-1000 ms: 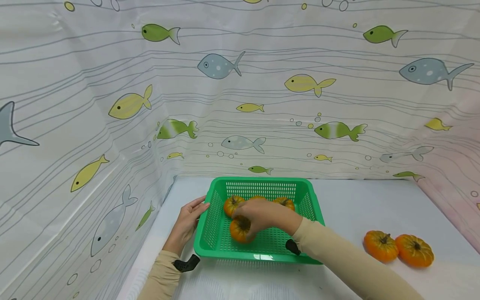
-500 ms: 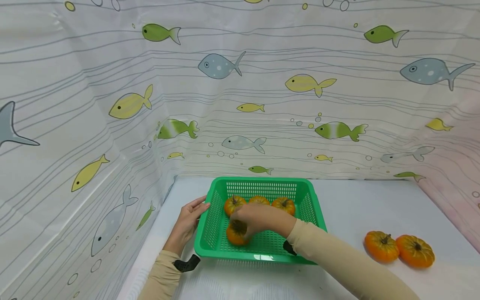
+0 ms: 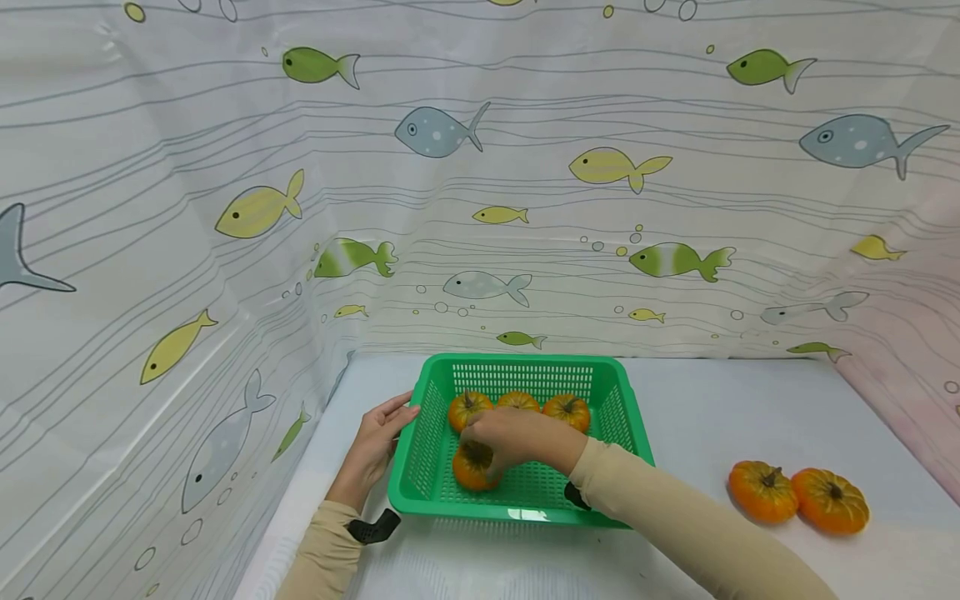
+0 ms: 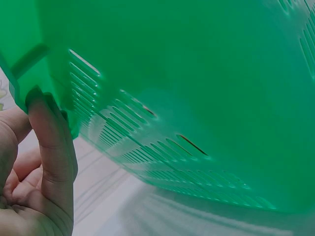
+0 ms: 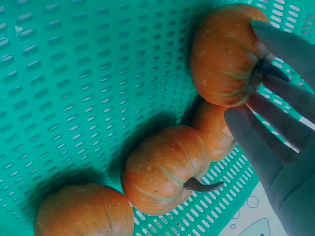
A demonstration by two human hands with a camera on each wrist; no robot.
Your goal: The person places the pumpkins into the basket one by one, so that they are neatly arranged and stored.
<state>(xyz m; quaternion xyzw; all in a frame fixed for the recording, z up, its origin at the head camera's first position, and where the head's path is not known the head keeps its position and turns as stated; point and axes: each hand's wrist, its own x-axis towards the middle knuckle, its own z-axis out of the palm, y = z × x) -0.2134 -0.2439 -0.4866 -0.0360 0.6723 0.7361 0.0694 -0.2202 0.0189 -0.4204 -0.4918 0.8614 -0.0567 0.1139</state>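
Observation:
A green perforated plastic basket stands on the table in the head view. At its left side, my left hand grips the rim, fingers curled against the edge in the left wrist view. My right hand reaches inside and holds a small orange pumpkin from above, near the basket's front left. In the right wrist view, thumb and fingers span this pumpkin around its stem. Behind it, a row of three pumpkins lies along the back wall, partly hidden by the hand.
Two more pumpkins, one touching the other, lie on the white table to the right of the basket. A fish-patterned curtain encloses the back and sides.
Over the first half second, my right hand shifted the held pumpkin slightly left and toward the basket's front. Since then it has stayed nearly still. The left hand has not moved.

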